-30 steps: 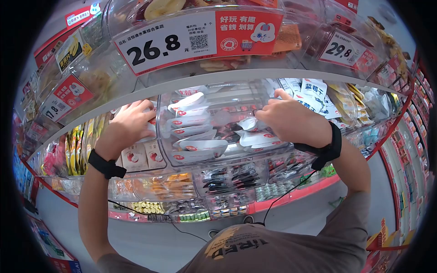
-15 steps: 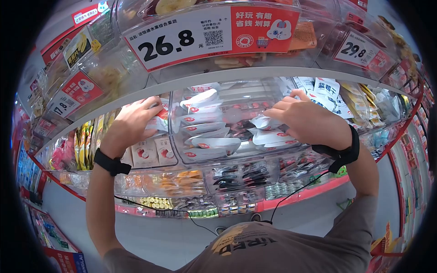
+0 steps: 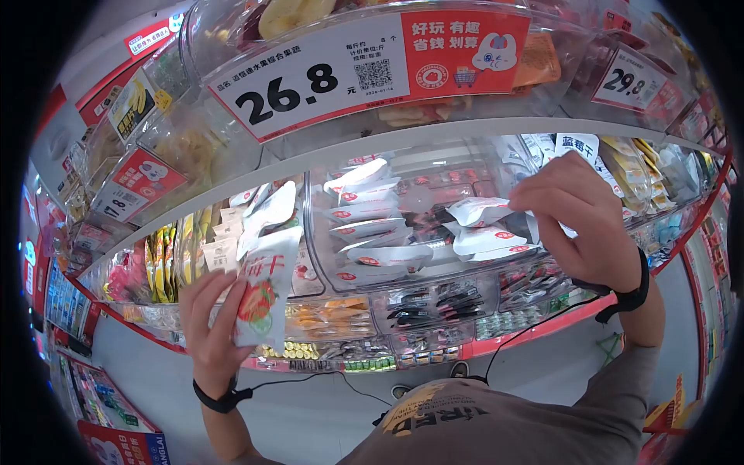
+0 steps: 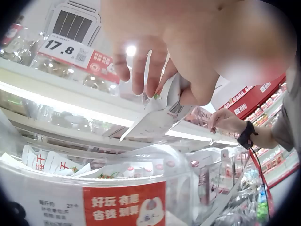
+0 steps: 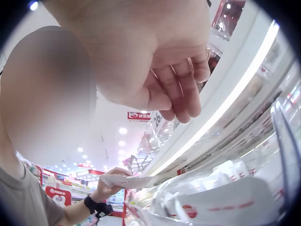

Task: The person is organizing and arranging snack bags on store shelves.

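Observation:
In the head view my left hand [image 3: 208,329] grips a white snack pouch [image 3: 269,291] printed with strawberries, out in front of the left bin. The left wrist view shows that pouch [image 4: 162,113] tilted between thumb and fingers, above a clear bin front. My right hand [image 3: 577,213] hovers over the right part of the middle bin, close to the white pouches [image 3: 488,240] there. In the right wrist view its fingers [image 5: 181,94] hang loosely curled with nothing between them.
A shelf edge [image 3: 403,139] with price tags [image 3: 310,77] runs above the bins. White pouches [image 3: 372,213] stand in rows in the middle bin. Yellow packets [image 3: 167,260] are at the left, blueberry pouches [image 3: 577,147] at the right. A lower tier [image 3: 322,318] holds more packets.
My left hand has come out of the left bin and down toward my body, bringing the strawberry pouch. The right hand has shifted to the right, drawing back from the white pouches.

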Tool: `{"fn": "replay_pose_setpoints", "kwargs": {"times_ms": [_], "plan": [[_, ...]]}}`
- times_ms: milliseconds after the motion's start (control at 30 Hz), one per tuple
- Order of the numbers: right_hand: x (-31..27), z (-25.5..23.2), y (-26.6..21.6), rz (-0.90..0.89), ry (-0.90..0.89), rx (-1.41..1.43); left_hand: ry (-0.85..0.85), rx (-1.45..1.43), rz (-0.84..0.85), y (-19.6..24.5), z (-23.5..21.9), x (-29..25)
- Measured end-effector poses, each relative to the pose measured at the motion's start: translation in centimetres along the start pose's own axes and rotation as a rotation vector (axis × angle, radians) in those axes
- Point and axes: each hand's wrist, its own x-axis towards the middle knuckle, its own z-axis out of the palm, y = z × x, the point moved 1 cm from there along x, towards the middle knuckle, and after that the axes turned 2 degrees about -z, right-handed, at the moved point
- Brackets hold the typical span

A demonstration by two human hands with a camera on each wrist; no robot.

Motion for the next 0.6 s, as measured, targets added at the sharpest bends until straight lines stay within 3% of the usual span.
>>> {"fn": "replay_pose_setpoints", "kwargs": {"times_ms": [33,100,167,267,367,433,467,567,600], "plan": [[0.1,-0.1,-0.9,0.107,-0.022,0.189,0.059,-0.016,-0.020,0.9,-0.8,-1.1],[0.7,0.4,-3.1,0.305,-0.077,0.574,0.175,0.054,0.092,2.9,-1.5,-2.5],[1.7,1.8,-4.7,0.476,-0.124,1.006,0.220,0.005,0.288,5.4,-1.5,-2.4],[3.5,2.7,-5.9,0.631,-0.446,1.338,0.364,0.031,0.507,8.8,0.3,-0.2],[3.4,3.9,-5.0,0.424,-0.607,1.265,0.434,0.055,0.580,9.3,1.7,1.0],[3.2,3.7,-4.9,0.436,-0.501,1.367,0.386,-0.020,0.531,8.9,1.8,2.1],[2.9,3.7,-5.1,0.424,-0.343,1.290,0.324,-0.102,0.458,8.4,1.2,2.8],[2.5,0.4,-5.4,-0.041,-0.166,0.386,0.225,-0.196,0.138,4.0,2.3,3.7],[2.0,0.6,-5.5,-0.167,0.079,0.166,0.144,-0.181,-0.028,2.5,2.7,4.1]]}}
